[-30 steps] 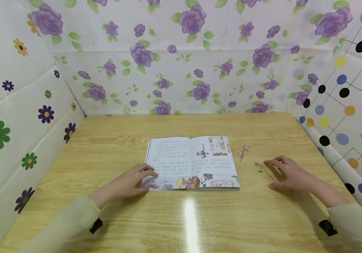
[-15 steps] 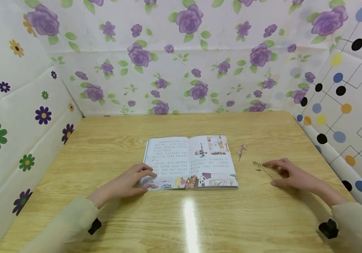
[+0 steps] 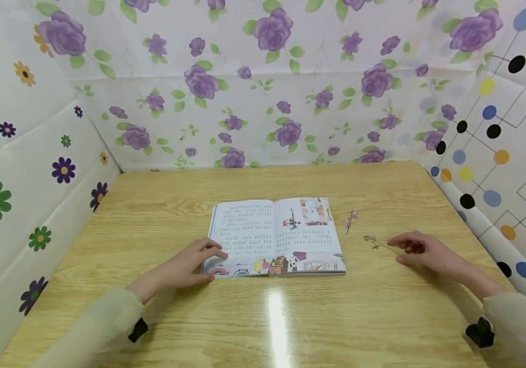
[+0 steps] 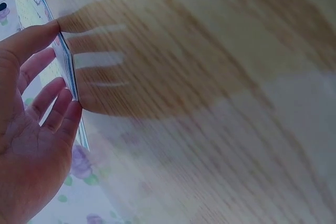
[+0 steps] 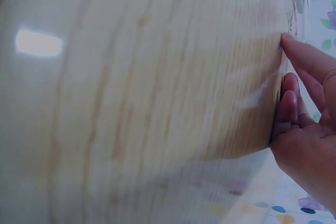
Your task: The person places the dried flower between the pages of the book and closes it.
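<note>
An open book (image 3: 274,237) with printed text and pictures lies on the wooden table. The left hand (image 3: 191,263) rests at its lower left corner, fingers on the page and thumb at the near edge. In the left wrist view that hand (image 4: 42,114) spans the book's edge (image 4: 68,66), fingers spread. Right of the book, the right hand (image 3: 428,253) is beside a thin dried flower sprig (image 3: 375,243), index fingertip at its stem and thumb tip just below, a gap between them. In the right wrist view, the right hand's (image 5: 310,98) lower fingers curl in; the sprig is hidden.
A small pink flower sprig (image 3: 350,221) lies between the book and the right hand. Floral cloth (image 3: 253,102) hangs behind the wooden table (image 3: 161,189), and a dotted sheet (image 3: 520,168) borders the right side. Light glares on the tabletop near the front.
The right hand's index finger and thumb have drawn closer together. The sprig beside them has turned flatter, its flower end slightly further left. The left hand stays on the book.
</note>
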`<state>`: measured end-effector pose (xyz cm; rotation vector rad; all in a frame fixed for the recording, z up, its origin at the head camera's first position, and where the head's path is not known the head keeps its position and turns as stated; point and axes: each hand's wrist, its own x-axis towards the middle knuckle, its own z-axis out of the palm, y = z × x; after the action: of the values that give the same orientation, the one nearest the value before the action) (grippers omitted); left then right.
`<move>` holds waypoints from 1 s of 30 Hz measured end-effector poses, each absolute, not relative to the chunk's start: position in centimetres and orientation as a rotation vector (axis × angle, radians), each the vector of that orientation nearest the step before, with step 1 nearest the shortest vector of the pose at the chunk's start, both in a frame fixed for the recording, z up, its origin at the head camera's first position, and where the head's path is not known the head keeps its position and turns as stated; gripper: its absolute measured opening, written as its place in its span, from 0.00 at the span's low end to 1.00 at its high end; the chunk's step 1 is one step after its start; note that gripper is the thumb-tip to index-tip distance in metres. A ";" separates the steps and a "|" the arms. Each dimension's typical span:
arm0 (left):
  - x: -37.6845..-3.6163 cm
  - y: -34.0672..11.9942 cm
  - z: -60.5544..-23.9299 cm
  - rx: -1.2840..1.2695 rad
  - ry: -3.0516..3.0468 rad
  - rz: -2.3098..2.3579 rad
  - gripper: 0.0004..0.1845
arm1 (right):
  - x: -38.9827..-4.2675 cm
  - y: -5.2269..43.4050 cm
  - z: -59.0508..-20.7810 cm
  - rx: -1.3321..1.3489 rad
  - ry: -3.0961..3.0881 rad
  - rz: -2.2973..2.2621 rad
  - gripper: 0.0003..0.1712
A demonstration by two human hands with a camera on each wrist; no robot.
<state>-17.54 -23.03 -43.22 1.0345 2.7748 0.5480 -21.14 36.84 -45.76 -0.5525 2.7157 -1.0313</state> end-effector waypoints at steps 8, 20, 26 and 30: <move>-17.3 -23.2 -43.6 1.030 2.785 0.556 0.23 | -21.0 36.7 -45.4 -0.460 2.755 -1.035 0.18; -17.3 -23.2 -43.8 1.048 2.773 0.557 0.23 | -20.3 35.6 -45.5 -0.363 2.822 -1.034 0.16; -17.5 -23.0 -43.5 1.042 2.774 0.559 0.24 | -20.4 35.3 -45.3 -0.378 2.820 -1.083 0.15; -17.5 -23.1 -43.6 1.041 2.772 0.552 0.24 | -20.2 35.3 -45.3 -0.364 2.814 -1.088 0.16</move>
<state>-17.49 -23.07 -43.58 1.0412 2.7717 0.5515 -20.25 35.26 -45.33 -0.3645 2.8138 -1.0880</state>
